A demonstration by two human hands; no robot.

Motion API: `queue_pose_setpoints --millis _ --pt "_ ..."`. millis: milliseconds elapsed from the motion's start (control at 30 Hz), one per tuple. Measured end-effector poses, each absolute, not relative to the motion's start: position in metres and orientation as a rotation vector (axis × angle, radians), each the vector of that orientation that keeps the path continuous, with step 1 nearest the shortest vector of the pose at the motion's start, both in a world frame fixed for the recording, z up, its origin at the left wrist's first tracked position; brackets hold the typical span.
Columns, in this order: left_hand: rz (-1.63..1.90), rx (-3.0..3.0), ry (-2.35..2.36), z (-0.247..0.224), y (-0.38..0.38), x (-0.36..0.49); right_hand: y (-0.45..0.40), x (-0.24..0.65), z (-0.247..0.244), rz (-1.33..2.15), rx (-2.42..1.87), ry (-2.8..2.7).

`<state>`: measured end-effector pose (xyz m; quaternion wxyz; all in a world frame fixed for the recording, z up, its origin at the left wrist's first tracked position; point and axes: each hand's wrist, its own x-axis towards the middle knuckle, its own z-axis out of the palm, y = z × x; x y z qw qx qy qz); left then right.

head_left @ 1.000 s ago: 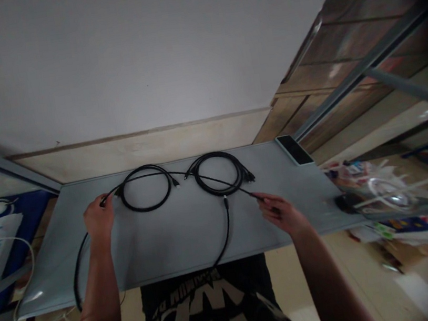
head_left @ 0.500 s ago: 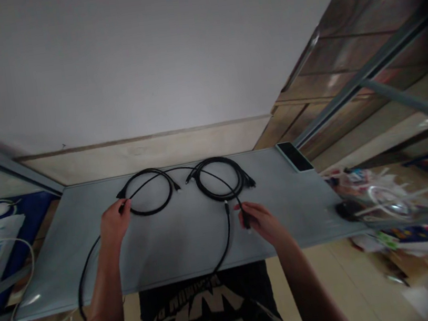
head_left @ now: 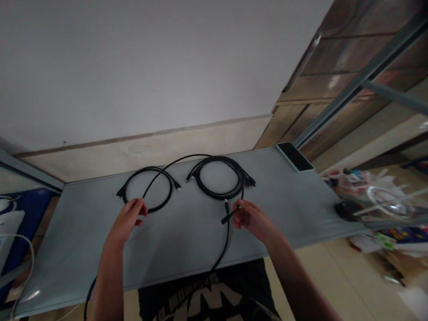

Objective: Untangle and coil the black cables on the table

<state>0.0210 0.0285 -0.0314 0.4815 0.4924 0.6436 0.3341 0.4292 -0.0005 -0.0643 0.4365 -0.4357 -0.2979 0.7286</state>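
Note:
Two coiled black cables lie on the grey table [head_left: 185, 239]: a left coil [head_left: 170, 190] and a thicker right coil [head_left: 201, 186]. My left hand [head_left: 130, 218] is closed on a loose black cable [head_left: 187, 157] at the left coil's lower left. That cable arches behind both coils towards my right hand [head_left: 248, 218], which pinches it near its connector end [head_left: 227, 218]. The connector points left and crosses over another upright cable end [head_left: 225, 246], which runs down over the table's front edge.
A phone [head_left: 295, 156] lies at the table's back right. Metal posts [head_left: 11, 162] flank the table, with a wall [head_left: 146, 74] behind. A blue surface with a white power strip [head_left: 1, 249] is at the left; plastic bags [head_left: 360, 182] are at the right.
My left hand has moved right and slightly down. My right hand has turned, so the connector now points left instead of down. The cable's arch has shifted back towards the wall.

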Motion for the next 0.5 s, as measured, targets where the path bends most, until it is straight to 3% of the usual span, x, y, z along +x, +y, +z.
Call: queue_pose_setpoints --millis 100,267,500 --pt "0.702 1.263 1.402 -0.026 0.028 0.02 0.005 0.43 -0.062 1.782 -1.072 -0.707" --pt "0.435 1.495 1.501 -0.037 0.027 0.007 0.017 0.439 -0.052 1.621 -1.017 -0.575" --pt "0.696 1.368 1.558 -0.031 0.021 0.027 0.01 0.429 -0.05 1.768 -0.925 -0.759"
